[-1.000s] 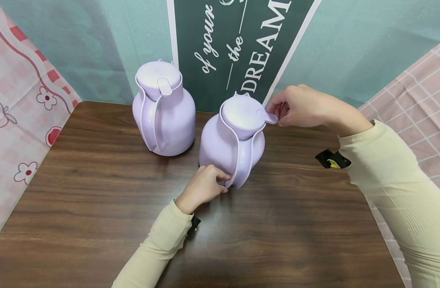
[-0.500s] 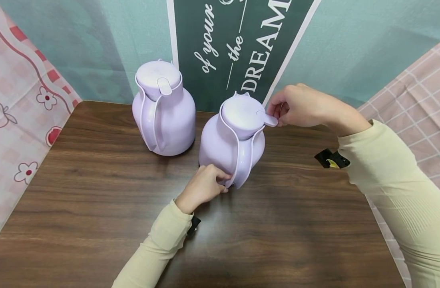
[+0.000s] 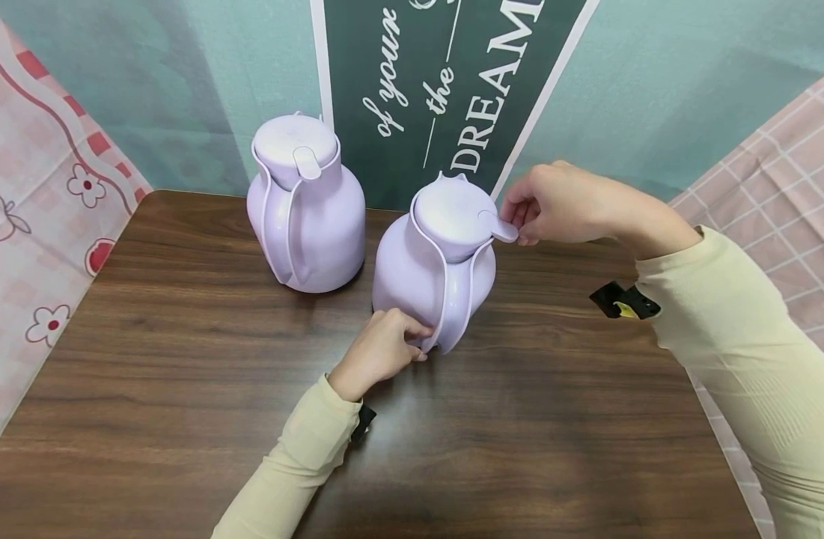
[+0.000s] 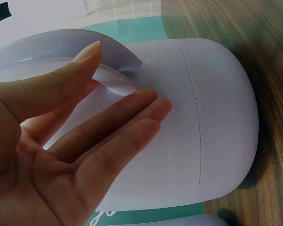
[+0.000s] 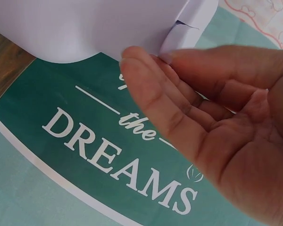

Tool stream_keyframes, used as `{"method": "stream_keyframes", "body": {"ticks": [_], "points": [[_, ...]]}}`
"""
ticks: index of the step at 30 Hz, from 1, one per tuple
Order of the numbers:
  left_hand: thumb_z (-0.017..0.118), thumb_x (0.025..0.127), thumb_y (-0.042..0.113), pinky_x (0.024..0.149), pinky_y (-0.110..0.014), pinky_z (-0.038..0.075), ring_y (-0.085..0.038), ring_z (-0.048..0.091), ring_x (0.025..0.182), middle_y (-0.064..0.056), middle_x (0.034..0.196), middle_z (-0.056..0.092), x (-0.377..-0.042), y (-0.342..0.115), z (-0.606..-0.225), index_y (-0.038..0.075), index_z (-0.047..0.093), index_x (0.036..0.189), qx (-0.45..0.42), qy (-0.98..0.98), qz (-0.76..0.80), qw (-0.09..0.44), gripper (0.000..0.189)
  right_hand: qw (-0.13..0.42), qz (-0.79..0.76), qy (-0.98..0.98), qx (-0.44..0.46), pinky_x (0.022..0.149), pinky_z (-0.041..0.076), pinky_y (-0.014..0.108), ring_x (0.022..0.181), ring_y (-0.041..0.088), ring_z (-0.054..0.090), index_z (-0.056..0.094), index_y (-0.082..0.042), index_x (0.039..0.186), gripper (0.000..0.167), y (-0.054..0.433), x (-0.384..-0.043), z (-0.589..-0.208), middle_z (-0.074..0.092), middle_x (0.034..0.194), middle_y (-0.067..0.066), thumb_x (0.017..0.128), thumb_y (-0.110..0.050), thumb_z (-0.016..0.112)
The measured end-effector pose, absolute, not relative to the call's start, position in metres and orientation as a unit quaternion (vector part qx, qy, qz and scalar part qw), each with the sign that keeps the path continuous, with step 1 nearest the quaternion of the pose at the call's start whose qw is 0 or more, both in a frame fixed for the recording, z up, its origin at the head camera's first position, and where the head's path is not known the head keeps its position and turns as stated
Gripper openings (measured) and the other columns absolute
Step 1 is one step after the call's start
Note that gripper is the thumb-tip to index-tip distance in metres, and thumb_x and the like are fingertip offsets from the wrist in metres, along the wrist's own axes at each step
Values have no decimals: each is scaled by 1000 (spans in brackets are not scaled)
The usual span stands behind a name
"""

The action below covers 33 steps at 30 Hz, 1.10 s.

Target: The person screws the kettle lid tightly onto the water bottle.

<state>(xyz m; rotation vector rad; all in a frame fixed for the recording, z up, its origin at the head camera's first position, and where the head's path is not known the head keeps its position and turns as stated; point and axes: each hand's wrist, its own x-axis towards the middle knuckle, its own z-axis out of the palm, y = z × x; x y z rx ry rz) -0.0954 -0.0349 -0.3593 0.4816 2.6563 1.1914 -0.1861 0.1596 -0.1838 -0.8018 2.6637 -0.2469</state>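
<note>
Two lavender thermos jugs stand upright on the wooden table. The right thermos jug [image 3: 412,269] has a round lid [image 3: 455,213] whose tab [image 3: 502,227] points right, off to one side of the handle [image 3: 457,307]. My right hand [image 3: 563,202] pinches that tab between thumb and fingers; the tab's end [image 5: 179,37] shows at the thumb in the right wrist view. Low on the handle, my left hand [image 3: 381,344] pinches its edge between thumb and forefinger, the other fingers lying along the body. On the left thermos jug [image 3: 327,224], the tab lines up with the handle.
Behind the wooden table [image 3: 216,419] hangs a teal cloth with a dark green lettered panel [image 3: 398,75]. Pink patterned cloths close off the left and right sides. The left jug stands a small gap away from the right one.
The lid's tab has turned slightly toward the front, and my right hand has shifted a little downward with it. My left hand and both jugs stay in place.
</note>
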Motion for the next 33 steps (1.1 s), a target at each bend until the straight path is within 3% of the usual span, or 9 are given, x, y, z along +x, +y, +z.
{"method": "stream_keyframes", "body": {"ticks": [9,16,25,33], "points": [[75,69,5,84,-33,45,-15,60,97,1,96,68,-95,-35,-361,11,73,95,160,895,406,95,27,179,-89,934,-297,60,44,23,61,10,57,68,-8,85,13,161,-185,-183,63,66,-2,76,-1,63],[76,69,6,83,-32,45,-15,60,96,1,96,68,-95,-35,-361,11,73,95,160,894,407,95,27,175,-80,931,-309,61,44,25,66,11,55,68,-8,88,17,162,-187,-183,62,71,-2,72,-7,73],[76,69,7,82,-32,45,-15,60,97,1,95,68,-96,-36,-360,11,73,95,166,894,404,94,26,168,-89,949,-253,60,43,25,59,10,57,68,-4,86,13,155,-181,-185,63,64,-1,74,-8,70],[77,68,6,83,-32,45,-15,59,98,1,95,68,-96,-35,-362,12,73,95,155,894,410,98,28,192,-126,956,-185,65,45,27,60,13,64,68,-3,86,12,150,-176,-185,66,68,3,75,-8,68]]}}
